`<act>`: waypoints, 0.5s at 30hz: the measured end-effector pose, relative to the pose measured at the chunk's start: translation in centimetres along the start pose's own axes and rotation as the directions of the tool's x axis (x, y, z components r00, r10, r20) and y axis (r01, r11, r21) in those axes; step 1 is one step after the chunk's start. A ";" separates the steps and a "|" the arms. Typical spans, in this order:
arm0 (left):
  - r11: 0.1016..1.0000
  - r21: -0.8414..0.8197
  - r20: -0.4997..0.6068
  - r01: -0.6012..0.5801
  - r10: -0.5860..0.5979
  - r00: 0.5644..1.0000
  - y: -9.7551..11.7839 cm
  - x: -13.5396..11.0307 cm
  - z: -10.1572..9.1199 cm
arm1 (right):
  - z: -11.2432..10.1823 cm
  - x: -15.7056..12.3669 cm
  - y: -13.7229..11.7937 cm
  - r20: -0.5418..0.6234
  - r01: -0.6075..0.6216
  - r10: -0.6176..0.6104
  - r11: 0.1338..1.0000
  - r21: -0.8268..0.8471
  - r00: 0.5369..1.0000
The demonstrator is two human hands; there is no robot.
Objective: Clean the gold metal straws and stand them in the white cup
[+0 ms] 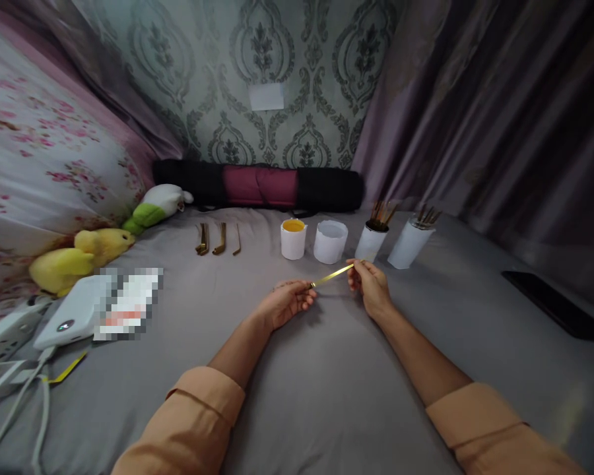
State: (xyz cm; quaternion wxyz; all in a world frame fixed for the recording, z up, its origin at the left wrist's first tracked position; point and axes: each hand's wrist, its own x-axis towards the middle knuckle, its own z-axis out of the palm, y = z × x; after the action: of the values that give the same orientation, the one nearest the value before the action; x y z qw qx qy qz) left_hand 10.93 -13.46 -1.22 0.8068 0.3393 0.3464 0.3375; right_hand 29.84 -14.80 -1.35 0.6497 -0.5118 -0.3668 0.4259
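Observation:
A thin, shiny gold strip (pixel 332 274) stretches between my two hands above the grey sheet. My left hand (pixel 288 303) is closed on its lower end, where the fingers hide part of it. At the other end, my right hand (pixel 371 285) pinches the strip between thumb and fingers. Just beyond are a white-wrapped cup with a yellow inside (pixel 293 245) and a second white cup (pixel 330 245). Behind my right hand, a white tube (pixel 369 247) holds brown, thin sticks, and another white tube (pixel 408 247) beside it holds more.
Bent gold-brown pieces lie at the back left: two bundles (pixel 220 239) and a single one (pixel 237 240). Plush toys (pixel 82 257), a white power bank (pixel 74 313) and a power strip (pixel 10 340) sit left. A black-and-maroon roll (pixel 260 186) lies behind; a dark phone-like slab (pixel 554 305) lies right.

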 end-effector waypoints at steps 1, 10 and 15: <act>1.000 -0.001 0.007 -0.002 0.002 1.000 0.0 0.0 0.0 | -0.1 0.1 0.0 -0.007 0.005 -0.005 1.000 0.005 1.000; 1.000 -0.008 0.013 0.004 -0.004 1.000 -0.1 0.1 -0.1 | -1.1 0.7 -0.4 -0.062 0.029 -0.026 0.999 0.038 0.998; 1.000 -0.010 0.009 0.000 0.000 1.000 -0.1 0.2 -0.1 | -1.6 0.9 -0.7 -0.086 0.034 -0.028 0.997 0.072 0.996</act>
State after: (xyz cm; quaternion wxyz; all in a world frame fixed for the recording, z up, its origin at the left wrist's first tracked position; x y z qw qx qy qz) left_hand 10.96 -13.33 -1.42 0.8101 0.3369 0.3410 0.3377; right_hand 31.72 -14.56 -0.99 0.6895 -0.4994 -0.3311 0.4069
